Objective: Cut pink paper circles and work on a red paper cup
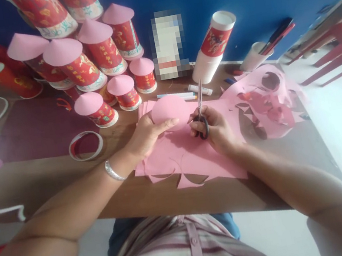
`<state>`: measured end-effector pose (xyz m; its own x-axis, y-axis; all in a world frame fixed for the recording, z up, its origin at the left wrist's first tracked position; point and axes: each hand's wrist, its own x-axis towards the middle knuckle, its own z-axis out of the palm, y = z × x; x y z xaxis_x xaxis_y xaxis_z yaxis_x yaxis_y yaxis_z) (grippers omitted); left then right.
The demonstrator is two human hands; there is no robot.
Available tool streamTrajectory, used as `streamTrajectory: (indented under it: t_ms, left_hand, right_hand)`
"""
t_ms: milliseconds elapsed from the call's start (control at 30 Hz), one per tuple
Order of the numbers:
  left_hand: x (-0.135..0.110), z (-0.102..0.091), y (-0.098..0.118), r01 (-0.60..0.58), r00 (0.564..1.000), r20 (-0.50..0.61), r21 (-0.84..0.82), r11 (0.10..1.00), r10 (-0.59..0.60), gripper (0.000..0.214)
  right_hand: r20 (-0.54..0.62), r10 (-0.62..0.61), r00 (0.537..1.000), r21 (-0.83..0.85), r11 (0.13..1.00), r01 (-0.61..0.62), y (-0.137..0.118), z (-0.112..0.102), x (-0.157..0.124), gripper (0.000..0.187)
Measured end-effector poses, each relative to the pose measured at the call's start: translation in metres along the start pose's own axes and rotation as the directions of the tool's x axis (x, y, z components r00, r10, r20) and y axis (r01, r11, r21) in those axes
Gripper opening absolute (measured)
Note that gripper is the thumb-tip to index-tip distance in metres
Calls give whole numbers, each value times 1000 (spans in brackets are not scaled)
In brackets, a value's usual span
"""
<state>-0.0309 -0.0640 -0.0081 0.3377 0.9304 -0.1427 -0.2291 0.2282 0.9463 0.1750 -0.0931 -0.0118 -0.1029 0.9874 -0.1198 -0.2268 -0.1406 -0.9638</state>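
Note:
My left hand (148,136) pinches a round pink paper disc (168,110) between thumb and fingers, holding it just above the table. My right hand (216,131) grips black-handled scissors (201,107), blades pointing up and away, right beside the disc's edge. Under both hands lies a pink paper sheet (193,159) with curved cut-outs along its near edge.
Several red paper cups with pink cone lids (94,108) stand at the back left. A stack of cups (214,47), a cup of pens (256,55), markers (199,90), pink scraps (269,106) and a white ring (86,145) lie on the wooden table (66,173).

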Motion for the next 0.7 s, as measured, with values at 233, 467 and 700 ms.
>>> streamTrajectory:
  t_ms: [233,467,700]
  left_hand:
    - [-7,5,4,-8,995,95,136,991,-5,45]
    - [-7,-1,12,-76,992,121,282,956,43,36]
    - [-2,-8,5,-69,997,-25,169,983,75,31]
  right_hand:
    - [29,-30,999,-45,998,31,-5,-3,-1,46]
    - [98,-26,995,-167,985,42,-10,-4,-2,45]
    - [75,-86,994,-210,973,100,-10,-9,1,40]
